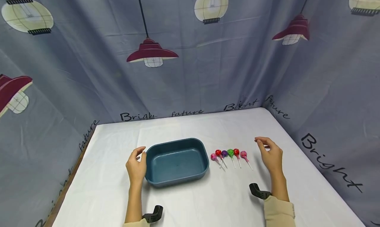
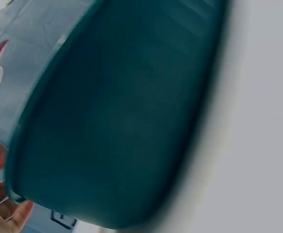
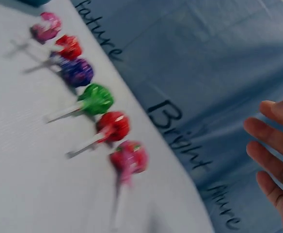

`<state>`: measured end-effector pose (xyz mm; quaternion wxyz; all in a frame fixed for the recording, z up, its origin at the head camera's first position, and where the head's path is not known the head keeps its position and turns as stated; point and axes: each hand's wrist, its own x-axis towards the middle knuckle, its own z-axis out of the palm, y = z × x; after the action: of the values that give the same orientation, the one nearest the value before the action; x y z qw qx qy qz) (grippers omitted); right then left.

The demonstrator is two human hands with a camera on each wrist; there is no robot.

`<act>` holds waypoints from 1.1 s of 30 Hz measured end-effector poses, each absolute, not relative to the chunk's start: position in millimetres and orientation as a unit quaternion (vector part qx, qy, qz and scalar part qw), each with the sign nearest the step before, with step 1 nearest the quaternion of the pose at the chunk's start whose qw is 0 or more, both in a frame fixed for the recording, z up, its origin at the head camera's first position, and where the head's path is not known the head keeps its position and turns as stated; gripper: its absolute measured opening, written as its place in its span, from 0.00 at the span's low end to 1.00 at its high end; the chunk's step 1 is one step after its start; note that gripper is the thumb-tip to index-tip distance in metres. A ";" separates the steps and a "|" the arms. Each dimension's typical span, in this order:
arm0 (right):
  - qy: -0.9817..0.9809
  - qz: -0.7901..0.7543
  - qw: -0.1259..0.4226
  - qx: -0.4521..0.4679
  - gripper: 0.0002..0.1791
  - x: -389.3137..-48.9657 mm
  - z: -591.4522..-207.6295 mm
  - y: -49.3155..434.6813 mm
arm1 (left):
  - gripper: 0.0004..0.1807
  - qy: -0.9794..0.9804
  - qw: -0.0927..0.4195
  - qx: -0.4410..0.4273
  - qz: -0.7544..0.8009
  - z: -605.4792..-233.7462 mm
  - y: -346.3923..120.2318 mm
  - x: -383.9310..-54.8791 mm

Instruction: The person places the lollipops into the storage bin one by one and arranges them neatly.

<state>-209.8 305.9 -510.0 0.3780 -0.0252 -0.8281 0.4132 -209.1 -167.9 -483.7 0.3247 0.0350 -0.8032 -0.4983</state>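
Observation:
A dark teal rectangular bin (image 1: 178,180) sits on the white table, and its inside shows bare. My left hand (image 1: 137,166) is at the bin's left end with fingers loosely bent; in the left wrist view its fingers (image 2: 20,216) lie by the rim's corner, and I cannot tell whether they touch. To the right of the bin several wrapped lollipops lie in a row: pink, red, purple, a green lollipop (image 1: 230,152), red, and a pink lollipop (image 1: 244,155) at the right end. My right hand (image 1: 270,156) hovers to their right, fingers spread and relaxed, holding nothing.
A white cloth covers the table (image 1: 225,200). Behind and at both sides hangs a grey-blue curtain (image 1: 190,85) printed with lamps and lettering. Black wrist devices (image 1: 152,214) stick out from both wrists, low over the table.

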 end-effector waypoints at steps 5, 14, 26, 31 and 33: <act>-0.832 0.399 0.382 -0.039 0.09 -222.2 -551.9 318.8 | 0.12 -0.797 0.304 0.045 -0.521 -498.6 -168.3 -210.2; -0.845 0.447 0.287 -0.067 0.11 -198.8 -529.9 284.0 | 0.17 -0.771 0.223 0.059 -0.594 -518.1 -171.8 -209.5; -0.877 0.425 0.206 -0.087 0.19 -204.1 -548.7 283.2 | 0.23 -0.711 0.134 0.071 -0.686 -519.1 -172.2 -212.6; -0.892 0.407 0.181 -0.077 0.22 -203.5 -552.6 281.8 | 0.25 -0.674 0.109 0.062 -0.728 -513.9 -171.2 -210.0; -0.896 0.401 0.175 -0.073 0.23 -202.6 -553.7 279.0 | 0.25 -0.665 0.107 0.067 -0.736 -519.3 -173.2 -211.0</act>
<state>-202.6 279.0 -553.7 0.1754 -0.0733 -0.8959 0.4014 -211.0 -173.2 -519.3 0.1069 0.0674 -0.6650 -0.7360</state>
